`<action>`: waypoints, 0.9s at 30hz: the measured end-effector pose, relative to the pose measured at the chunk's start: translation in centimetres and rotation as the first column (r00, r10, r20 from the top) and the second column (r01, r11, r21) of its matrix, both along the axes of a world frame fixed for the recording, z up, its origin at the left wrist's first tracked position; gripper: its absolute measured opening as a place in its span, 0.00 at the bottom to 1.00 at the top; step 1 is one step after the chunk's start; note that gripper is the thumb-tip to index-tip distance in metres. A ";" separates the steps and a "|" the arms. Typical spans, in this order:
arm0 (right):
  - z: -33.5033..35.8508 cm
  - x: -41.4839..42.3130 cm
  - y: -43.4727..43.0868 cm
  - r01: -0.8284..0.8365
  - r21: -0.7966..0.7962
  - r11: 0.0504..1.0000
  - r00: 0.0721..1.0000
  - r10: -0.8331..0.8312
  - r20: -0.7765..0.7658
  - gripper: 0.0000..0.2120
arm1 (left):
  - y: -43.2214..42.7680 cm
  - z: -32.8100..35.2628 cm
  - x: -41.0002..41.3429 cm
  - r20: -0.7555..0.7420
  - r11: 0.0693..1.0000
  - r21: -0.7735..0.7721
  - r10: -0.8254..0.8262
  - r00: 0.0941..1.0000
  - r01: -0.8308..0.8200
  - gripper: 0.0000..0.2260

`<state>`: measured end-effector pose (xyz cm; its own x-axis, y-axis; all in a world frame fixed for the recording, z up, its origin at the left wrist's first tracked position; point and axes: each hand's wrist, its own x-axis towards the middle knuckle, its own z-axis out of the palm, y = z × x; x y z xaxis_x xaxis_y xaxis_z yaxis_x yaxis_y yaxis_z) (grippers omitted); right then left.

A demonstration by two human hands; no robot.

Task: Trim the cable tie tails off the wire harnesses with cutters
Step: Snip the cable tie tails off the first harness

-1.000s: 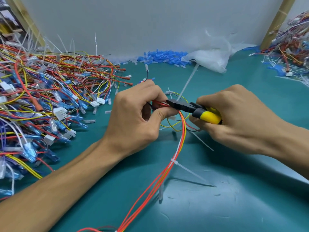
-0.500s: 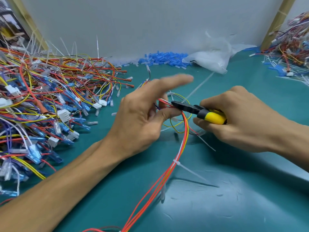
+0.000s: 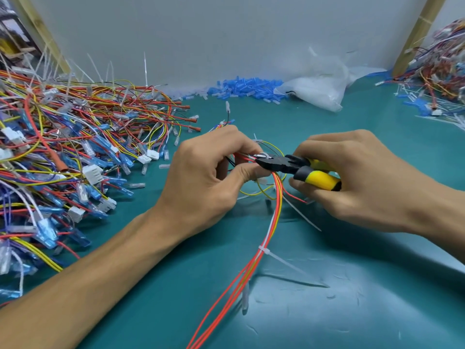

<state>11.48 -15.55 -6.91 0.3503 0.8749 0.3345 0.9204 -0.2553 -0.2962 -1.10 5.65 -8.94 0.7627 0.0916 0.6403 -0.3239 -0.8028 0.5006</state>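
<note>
The left hand pinches the wire harness in curled fingers over the teal surface; the right hand wraps its fingers round the yellow-handled cutters, nose against the harness beside the left thumb; an untrimmed cable tie sits lower down.

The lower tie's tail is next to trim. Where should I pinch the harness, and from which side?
Probably pinch the wire bundle just above the lower cable tie, coming from the left. Its tail sticks out rightward, so that side is free for the cutters.
</note>
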 end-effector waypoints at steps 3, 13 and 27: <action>-0.1 0.1 0.0 -0.017 0.009 1.000 1.000 0.017 0.005 0.09 | -0.1 0.1 -0.1 0.038 1.000 0.006 0.010 0.999 -0.010 0.05; 0.3 1.0 -0.4 -0.028 0.055 0.998 1.000 0.028 0.000 0.09 | -0.3 0.3 -0.1 0.146 1.000 -0.002 0.013 0.989 -0.013 0.03; -0.3 0.8 -0.1 -0.016 0.072 0.997 0.997 0.022 -0.075 0.09 | 0.2 0.1 0.1 0.127 1.000 -0.024 0.005 0.992 -0.002 0.06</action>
<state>12.25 -15.61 -7.21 0.3606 0.8564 0.3696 0.8990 -0.2135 -0.3823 -0.95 5.82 -8.88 0.6747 0.1104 0.7298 -0.3834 -0.7925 0.4744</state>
